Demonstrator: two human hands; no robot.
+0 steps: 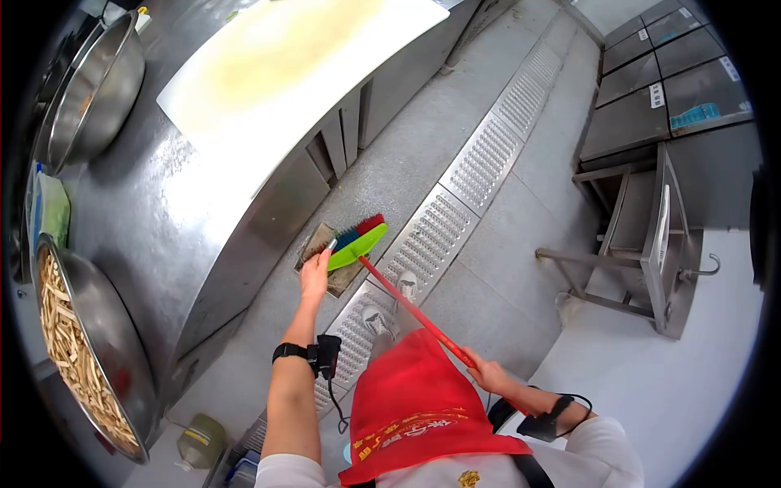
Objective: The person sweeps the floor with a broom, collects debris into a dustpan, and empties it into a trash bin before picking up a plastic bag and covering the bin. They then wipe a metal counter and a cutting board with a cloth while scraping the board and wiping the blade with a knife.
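Observation:
A broom with a bright green head and red, blue and dark bristles is held head-outward, bristles facing away from me. My right hand is wrapped round its red handle near my waist. Close to the broom's bristles is my left hand, fingers drawn together, with a small silvery tip showing at them. What that object is, I cannot make out. Beneath the broom head and left hand a brownish, dirty rectangular patch shows at floor level, partly covered.
A metal drain grate runs along the grey floor, under my shoes. On the left, a steel counter carries a white board and a steel bowl. A large bowl of pale strips is nearby. A metal stand is right.

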